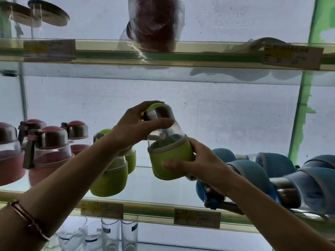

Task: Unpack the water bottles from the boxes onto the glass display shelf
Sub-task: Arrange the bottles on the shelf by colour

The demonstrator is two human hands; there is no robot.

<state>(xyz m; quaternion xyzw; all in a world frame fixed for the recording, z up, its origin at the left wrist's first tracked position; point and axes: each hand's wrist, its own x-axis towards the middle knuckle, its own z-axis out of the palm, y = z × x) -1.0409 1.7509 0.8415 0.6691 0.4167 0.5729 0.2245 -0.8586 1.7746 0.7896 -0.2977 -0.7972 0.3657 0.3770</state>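
Above the glass display shelf [163, 180], a clear bottle with lime-green sleeve and steel cap [168, 142], tilted, left hand [134, 127] gripping its cap, right hand [197, 162] gripping its sleeve, green bottles [110, 176] just beside.

Up over the middle of the glass display shelf [159, 180] a water bottle [167, 142] tilts in the air, cap leaning left, off the glass. The left hand [134, 125] is on top, round the cap; the right hand [197, 160] sits lower, round the sleeve. Left of it, two more sleeved bottles [110, 171] stand on the shelf, one behind the other. Further left stands a cluster of handled bottles [49, 153]. Right of the held one, bottles lying on their sides [282, 178] crowd the shelf end. Price tags [197, 218] hang on the front edge. Below stand drinking glasses [110, 234]. On the upper shelf [199, 46], directly above, sits a bagged item [155, 22].
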